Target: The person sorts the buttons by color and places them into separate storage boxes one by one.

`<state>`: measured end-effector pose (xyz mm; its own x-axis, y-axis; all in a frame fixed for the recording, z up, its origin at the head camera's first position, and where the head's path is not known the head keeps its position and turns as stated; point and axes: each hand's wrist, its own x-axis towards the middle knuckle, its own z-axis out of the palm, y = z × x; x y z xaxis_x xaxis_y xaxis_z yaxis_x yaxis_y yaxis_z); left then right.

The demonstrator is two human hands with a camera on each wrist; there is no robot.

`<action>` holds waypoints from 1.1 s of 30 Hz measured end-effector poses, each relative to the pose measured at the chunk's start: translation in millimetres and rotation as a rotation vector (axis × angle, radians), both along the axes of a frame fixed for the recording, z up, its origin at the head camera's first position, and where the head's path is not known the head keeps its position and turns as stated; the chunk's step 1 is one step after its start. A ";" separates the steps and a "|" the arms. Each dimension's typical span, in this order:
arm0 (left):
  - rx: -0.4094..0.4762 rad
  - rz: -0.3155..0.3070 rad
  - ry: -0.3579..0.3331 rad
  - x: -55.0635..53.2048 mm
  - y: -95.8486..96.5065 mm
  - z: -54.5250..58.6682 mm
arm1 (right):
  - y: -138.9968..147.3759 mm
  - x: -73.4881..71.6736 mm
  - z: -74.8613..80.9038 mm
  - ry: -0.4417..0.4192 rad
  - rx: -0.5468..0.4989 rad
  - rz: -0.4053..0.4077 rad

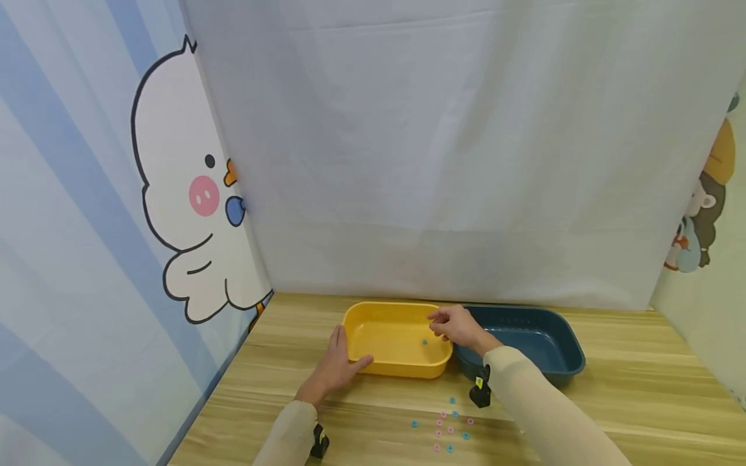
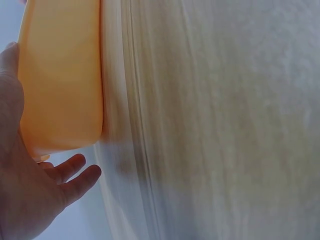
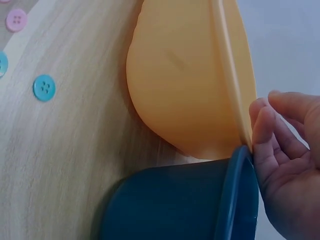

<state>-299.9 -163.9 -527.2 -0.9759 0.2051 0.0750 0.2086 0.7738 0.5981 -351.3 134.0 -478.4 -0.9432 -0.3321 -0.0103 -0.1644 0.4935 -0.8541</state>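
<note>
My left hand rests against the near left corner of a yellow plastic tub. Its thumb lies along the front rim and its fingers reach along the left side; two spread fingers show in the left wrist view. Over the tub's right end is my right hand, fingers loosely bent, with nothing visible between the fingertips. One small teal button appears inside the yellow tub, just below that hand. Several pink buttons and teal buttons lie scattered on the table in front.
A dark blue tub stands at the right, against the yellow one, partly behind the right forearm. The wood-grain table ends at a pale curtain at the back. Printed cloth walls flank it.
</note>
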 end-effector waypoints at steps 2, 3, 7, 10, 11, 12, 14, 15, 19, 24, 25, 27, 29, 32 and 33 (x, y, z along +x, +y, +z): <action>0.002 -0.001 -0.001 -0.4 0.2 0.1 | 1.3 0.2 0.4 0.000 -0.002 0.006; 0.005 -0.002 0.001 -0.5 0.2 0.3 | 2.0 0.7 1.2 0.004 0.000 0.011; 0.008 0.001 -0.001 -1.7 -0.3 0.8 | 5.6 5.0 8.0 0.024 0.006 0.030; -0.001 0.007 -0.001 -2.3 -0.8 0.9 | 8.6 9.7 14.7 0.043 0.017 0.041; -0.005 0.011 -0.007 -2.3 -0.8 1.5 | 9.7 11.6 16.8 0.052 0.025 0.046; -0.004 0.012 -0.006 -2.4 -1.0 1.8 | 10.9 13.2 18.2 0.063 0.036 0.053; 0.005 0.012 -0.006 -2.1 -1.1 2.8 | 13.5 17.1 21.1 0.082 0.055 0.069; 0.008 0.013 -0.009 -2.2 -1.1 3.2 | 15.2 19.2 21.9 0.096 0.065 0.081; 0.005 0.012 -0.020 -2.4 -1.1 3.3 | 22.2 30.6 25.3 0.145 0.095 0.117; 0.012 0.007 -0.022 -0.1 -0.1 3.5 | 29.7 45.7 27.1 0.195 0.091 0.153; 0.015 0.007 -0.020 0.4 0.2 3.5 | 31.3 48.3 26.5 0.205 0.090 0.160; 0.019 0.007 -0.012 1.0 0.9 3.6 | 34.7 52.8 24.2 0.218 0.091 0.170; 0.023 0.001 0.001 1.2 1.3 3.2 | 38.3 57.9 21.4 0.222 0.097 0.180; 0.021 -0.007 0.009 1.3 1.7 2.6 | 43.7 66.2 16.9 0.219 0.104 0.198; 0.023 -0.009 0.011 1.5 1.8 2.6 | 45.3 69.3 15.6 0.217 0.107 0.205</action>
<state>-298.4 -162.1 -524.6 -0.9729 0.2125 0.0908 0.2228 0.7581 0.6129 -282.0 179.2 -462.9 -0.8406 -0.5237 0.1387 -0.4427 0.5165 -0.7330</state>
